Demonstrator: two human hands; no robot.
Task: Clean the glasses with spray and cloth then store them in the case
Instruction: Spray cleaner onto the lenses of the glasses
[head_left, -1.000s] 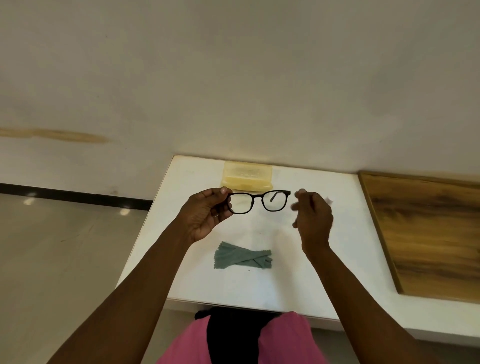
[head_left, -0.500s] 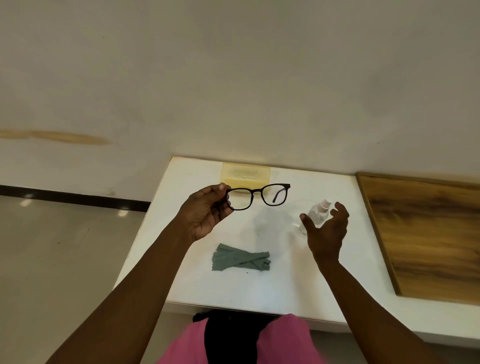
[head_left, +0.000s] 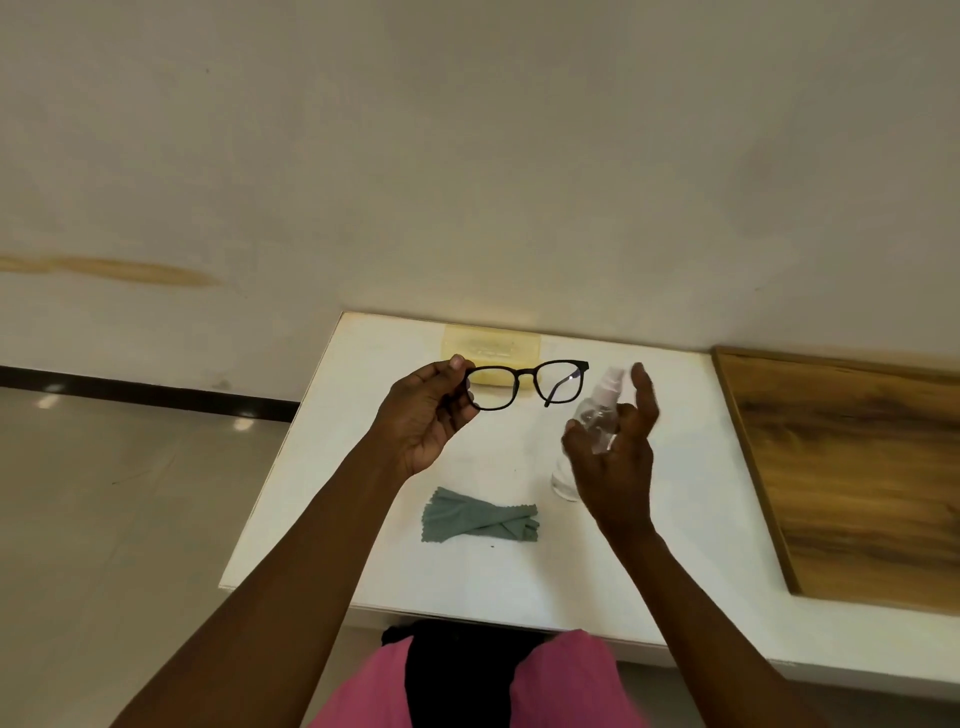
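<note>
Black-framed glasses (head_left: 525, 371) hang in the air above the white table (head_left: 363, 467), temples unfolded. My left hand (head_left: 423, 415) pinches their left end between thumb and fingers. To the right, my right hand (head_left: 615, 467) grips a clear spray bottle (head_left: 597, 415) that leans with its nozzle toward the glasses, and the index finger sticks up beside the nozzle. Whether the bottle's base touches the table I cannot tell. A green cloth (head_left: 478, 517) lies crumpled on the table below the glasses. The yellowish case (head_left: 491, 345) lies shut at the back edge, partly behind the frame.
A wooden board (head_left: 841, 478) covers the table's right part. A pale wall rises straight behind the table. Tiled floor lies to the left. The person's pink and black clothing shows at the table's near edge.
My right hand let go of the glasses' right end, swung out to the right and took hold of the spray bottle. The left hand kept the glasses raised, tilting them slightly.
</note>
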